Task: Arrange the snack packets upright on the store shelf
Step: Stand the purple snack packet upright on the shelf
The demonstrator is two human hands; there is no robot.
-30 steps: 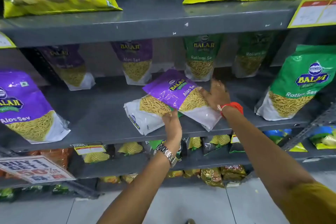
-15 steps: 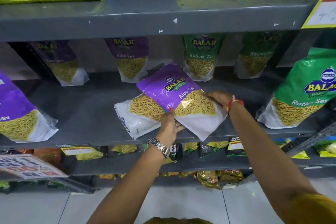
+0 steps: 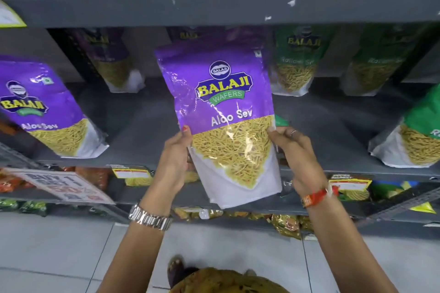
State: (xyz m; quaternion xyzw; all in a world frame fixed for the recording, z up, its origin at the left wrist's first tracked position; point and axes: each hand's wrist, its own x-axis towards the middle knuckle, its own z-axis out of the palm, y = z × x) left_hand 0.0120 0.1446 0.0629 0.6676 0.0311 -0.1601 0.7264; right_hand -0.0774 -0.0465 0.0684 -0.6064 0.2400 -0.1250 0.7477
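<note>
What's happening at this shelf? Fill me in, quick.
A person is restocking a grey store shelf. Both hands hold one purple Aloo Sev packet upright in front of the shelf: the left hand grips its left edge, the right hand its right edge. It is not standing on the shelf yet. Another purple packet leans at the left, and green packets stand along the back.

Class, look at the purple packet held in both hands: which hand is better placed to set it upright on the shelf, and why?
Probably the left hand: it grips the purple packet low on its edge, nearer the bare shelf space. The right hand only steadies the other edge.
</note>
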